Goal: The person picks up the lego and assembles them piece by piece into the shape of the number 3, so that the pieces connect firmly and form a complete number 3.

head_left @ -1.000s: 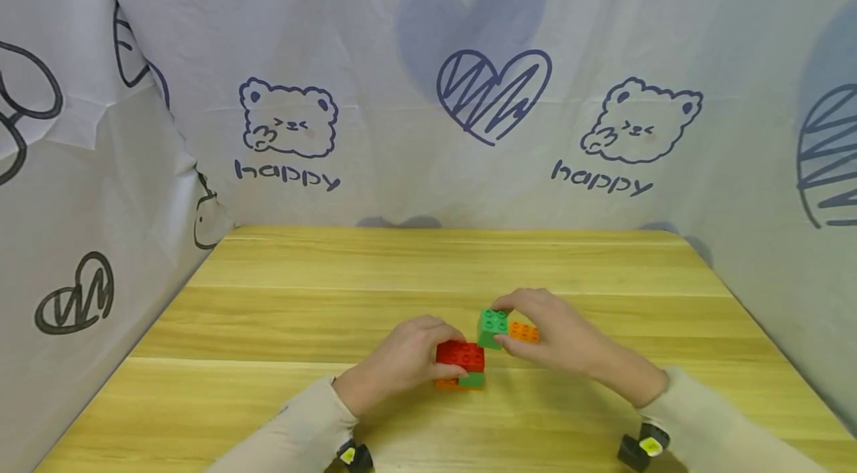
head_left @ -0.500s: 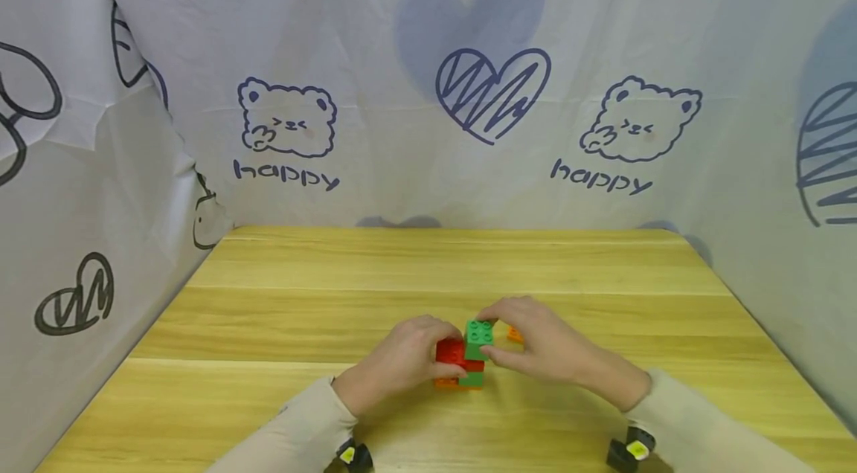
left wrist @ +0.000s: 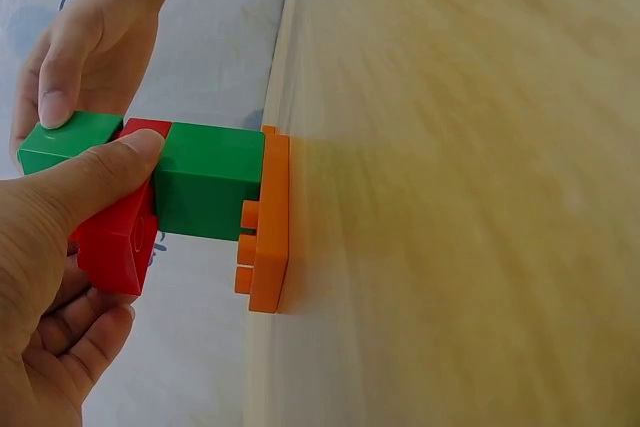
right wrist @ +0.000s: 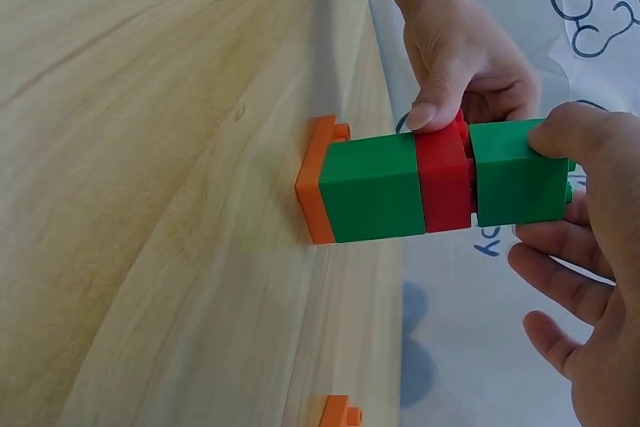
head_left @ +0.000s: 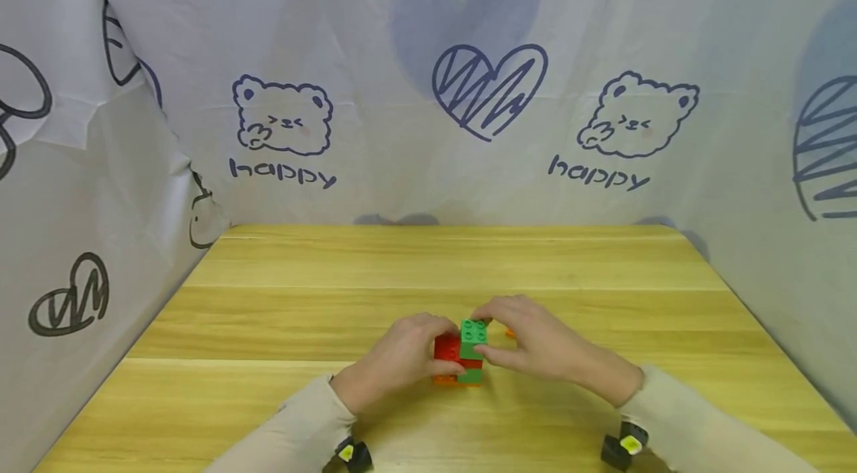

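A small stack of toy building bricks stands on the wooden table. At its base lies an orange plate brick (left wrist: pixel 272 247), with a green brick (right wrist: pixel 372 189) on one end of it. Across that green brick sits a red brick (head_left: pixel 446 348), which my left hand (head_left: pixel 395 358) grips between thumb and fingers. My right hand (head_left: pixel 545 339) pinches a second green brick (head_left: pixel 472 343) over the red brick's right end. In the right wrist view a narrow gap with red studs shows between these two bricks.
Another orange brick (right wrist: pixel 337 411) lies on the table (head_left: pixel 321 257) behind my right hand, mostly hidden in the head view. A white cloth (head_left: pixel 388 183) with heart and bear drawings hangs round the table's back and sides.
My right hand has carried the second green brick leftward, from beside the stack to over the red brick's right end. My left hand has stayed on the red brick.
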